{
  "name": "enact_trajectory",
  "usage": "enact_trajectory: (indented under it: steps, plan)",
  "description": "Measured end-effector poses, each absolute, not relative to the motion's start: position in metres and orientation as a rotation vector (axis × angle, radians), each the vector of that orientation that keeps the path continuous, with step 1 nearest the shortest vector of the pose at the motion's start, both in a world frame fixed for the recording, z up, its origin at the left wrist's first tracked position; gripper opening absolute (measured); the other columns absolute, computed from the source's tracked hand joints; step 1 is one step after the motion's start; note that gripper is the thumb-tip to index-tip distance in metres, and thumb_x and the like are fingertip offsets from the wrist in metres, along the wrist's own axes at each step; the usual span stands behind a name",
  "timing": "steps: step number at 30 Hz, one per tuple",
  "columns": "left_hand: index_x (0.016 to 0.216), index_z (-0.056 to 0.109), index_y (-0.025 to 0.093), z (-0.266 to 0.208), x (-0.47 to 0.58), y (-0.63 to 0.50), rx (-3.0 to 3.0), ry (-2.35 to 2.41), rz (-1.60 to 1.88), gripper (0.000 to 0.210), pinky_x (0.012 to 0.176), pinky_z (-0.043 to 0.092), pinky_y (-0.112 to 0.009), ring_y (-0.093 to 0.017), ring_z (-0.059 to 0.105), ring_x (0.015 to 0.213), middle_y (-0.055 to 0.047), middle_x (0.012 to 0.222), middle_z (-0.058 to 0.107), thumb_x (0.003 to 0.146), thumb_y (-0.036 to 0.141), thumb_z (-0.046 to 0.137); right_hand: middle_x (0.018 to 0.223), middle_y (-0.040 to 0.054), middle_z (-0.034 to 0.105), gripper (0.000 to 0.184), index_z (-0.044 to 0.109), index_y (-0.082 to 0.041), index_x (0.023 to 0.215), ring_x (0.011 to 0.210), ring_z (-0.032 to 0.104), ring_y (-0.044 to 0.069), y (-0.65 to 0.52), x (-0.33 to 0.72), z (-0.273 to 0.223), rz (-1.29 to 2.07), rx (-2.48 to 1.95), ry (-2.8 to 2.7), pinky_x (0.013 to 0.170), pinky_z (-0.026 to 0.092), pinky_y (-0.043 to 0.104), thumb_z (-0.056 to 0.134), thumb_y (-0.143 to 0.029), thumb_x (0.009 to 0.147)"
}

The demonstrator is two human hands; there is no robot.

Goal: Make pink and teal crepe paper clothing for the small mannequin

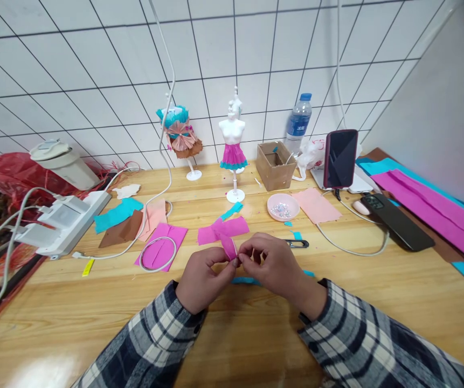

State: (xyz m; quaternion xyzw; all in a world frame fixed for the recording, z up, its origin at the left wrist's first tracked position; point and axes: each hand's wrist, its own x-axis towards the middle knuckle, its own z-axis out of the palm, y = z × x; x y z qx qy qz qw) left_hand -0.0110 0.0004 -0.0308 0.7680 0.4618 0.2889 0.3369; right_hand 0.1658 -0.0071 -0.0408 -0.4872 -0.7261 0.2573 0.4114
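Observation:
Between my two hands is a small folded piece of magenta crepe paper (228, 245), its upper part sticking up past the fingers. My left hand (206, 276) pinches its lower end, and my right hand (270, 264) pinches its right edge, fingertips nearly touching. Just beyond lie loose magenta strips (237, 227) and a small blue scrap (232, 210). A blue strip (247, 281) lies partly hidden under my right hand. A small cutter with a dark handle (298, 243) is beside that hand. Farther back stands a white mannequin (232, 132) in a magenta skirt with blue trim (234, 157).
A second dressed mannequin (181, 134), a cardboard box (275, 170) and a water bottle (298, 121) line the wall. A pink dish of beads (283, 209) sits right of centre. Phones (393, 221), a power strip (70, 221), cables and coloured paper (434, 210) lie around.

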Motion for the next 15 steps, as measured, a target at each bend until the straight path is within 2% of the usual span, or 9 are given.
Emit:
enact_trajectory:
  steps: [8,15]
  plan:
    - [0.08,0.073,0.016,-0.0284,-0.0121,0.0005,1.878,1.138,0.77,0.021,0.07,0.05,-0.024,-0.017,0.067,0.073,-0.004,0.077,0.074,0.084,0.031,0.059,0.066,-0.0019,0.065,0.006,0.065,-0.019,0.071,0.053,0.05,0.009,-0.0051,0.1642,-0.0396,1.013,-1.225,-1.608,0.049,0.04,0.021,0.061,-0.017,0.075]
    - [0.081,0.071,0.015,-0.0246,-0.0143,0.002,1.924,0.964,0.841,0.019,0.075,0.048,-0.027,-0.018,0.064,0.079,-0.007,0.083,0.072,0.086,0.028,0.057,0.066,-0.0015,0.064,0.007,0.061,-0.019,0.071,0.059,0.053,0.011,-0.0026,0.1626,-0.0432,1.316,-1.117,-1.425,0.053,0.043,0.022,0.059,-0.023,0.076]
